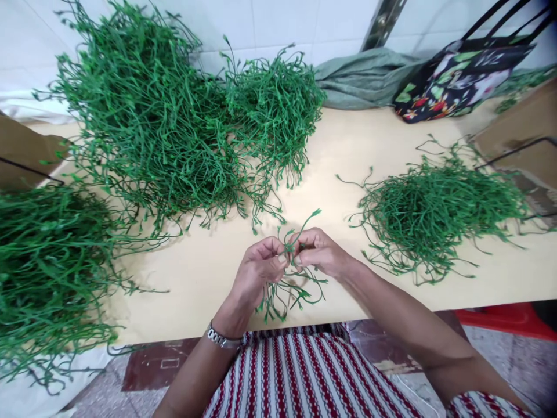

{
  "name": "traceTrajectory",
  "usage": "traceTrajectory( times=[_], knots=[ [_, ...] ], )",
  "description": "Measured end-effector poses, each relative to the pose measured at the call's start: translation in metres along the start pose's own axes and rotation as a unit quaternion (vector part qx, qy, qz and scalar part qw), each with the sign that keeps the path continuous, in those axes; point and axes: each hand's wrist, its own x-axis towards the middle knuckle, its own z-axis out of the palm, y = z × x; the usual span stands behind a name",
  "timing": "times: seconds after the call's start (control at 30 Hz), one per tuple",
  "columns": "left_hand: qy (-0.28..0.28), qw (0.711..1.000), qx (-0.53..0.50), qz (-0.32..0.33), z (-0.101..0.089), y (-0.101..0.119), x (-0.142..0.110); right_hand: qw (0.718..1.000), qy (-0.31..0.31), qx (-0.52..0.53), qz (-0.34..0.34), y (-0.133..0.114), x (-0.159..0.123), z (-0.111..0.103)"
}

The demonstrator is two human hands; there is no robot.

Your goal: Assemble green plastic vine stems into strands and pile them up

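Close together above the table's front edge, both my hands pinch thin green artificial plant stems (289, 293) with small forked tips. My left hand (261, 267) has its thumb and finger closed on the stems. On the other side, my right hand (319, 252) grips the same piece, fingertips almost touching the left ones. One stem sticks up between the hands, and several more hang down below them. Fingers hide the spot where the stems meet.
Large heaps of similar green stems lie at the back left (161, 116), the near left (47, 255) and the right (435, 209). A smaller heap (274, 104) rests at back centre. Behind are a grey-green cloth (365, 78) and a floral bag (461, 78). Cardboard (526, 133) stands at right.
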Motion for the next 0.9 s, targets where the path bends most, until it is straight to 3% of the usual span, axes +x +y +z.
traceTrajectory(
  times=[0.2, 0.37, 0.53, 0.67, 0.73, 0.9],
  knots=[
    [0.005, 0.999, 0.030, -0.019, -0.004, 0.007, 0.002, 0.999, -0.042, -0.030, 0.017, -0.002, 0.004, -0.006],
    [0.025, 0.995, 0.092, -0.004, -0.004, 0.013, 0.002, 0.984, -0.083, -0.155, 0.010, -0.009, 0.003, -0.009],
    [0.044, 0.991, 0.123, 0.017, -0.002, 0.009, 0.004, 0.920, -0.003, -0.372, -0.124, -0.004, 0.000, -0.002],
    [0.086, 0.990, 0.105, 0.045, 0.004, 0.000, 0.005, 0.857, 0.064, -0.453, -0.236, 0.004, 0.003, -0.001],
    [0.108, 0.988, 0.086, 0.068, 0.009, -0.003, 0.005, 0.852, 0.105, -0.458, -0.230, 0.005, 0.005, -0.004],
    [0.107, 0.988, 0.064, 0.092, 0.017, -0.002, 0.005, 0.872, 0.194, -0.414, -0.176, -0.003, 0.003, -0.013]
  ],
)
